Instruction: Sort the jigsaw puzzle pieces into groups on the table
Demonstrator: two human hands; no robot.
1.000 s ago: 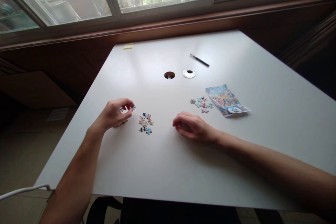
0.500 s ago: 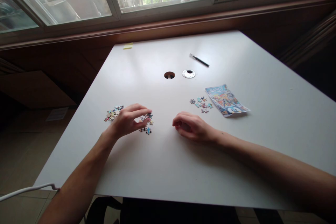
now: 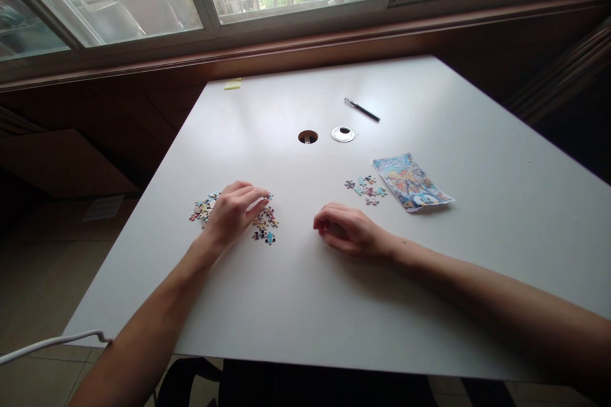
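At far left, a loose pile of puzzle pieces [image 3: 200, 208] is partly covered by the left hand [image 3: 230, 211]. That hand is held palm down, its forearm slanted in from the near left edge, and a puzzle piece [image 3: 271, 196] is pinched at the fingertips. Just beyond the thumb, the middle pile [image 3: 268, 220] is stretched near to far between the hands, closer to the left. The right hand [image 3: 351, 229] is rested loosely curled; whether anything is enclosed cannot be told.
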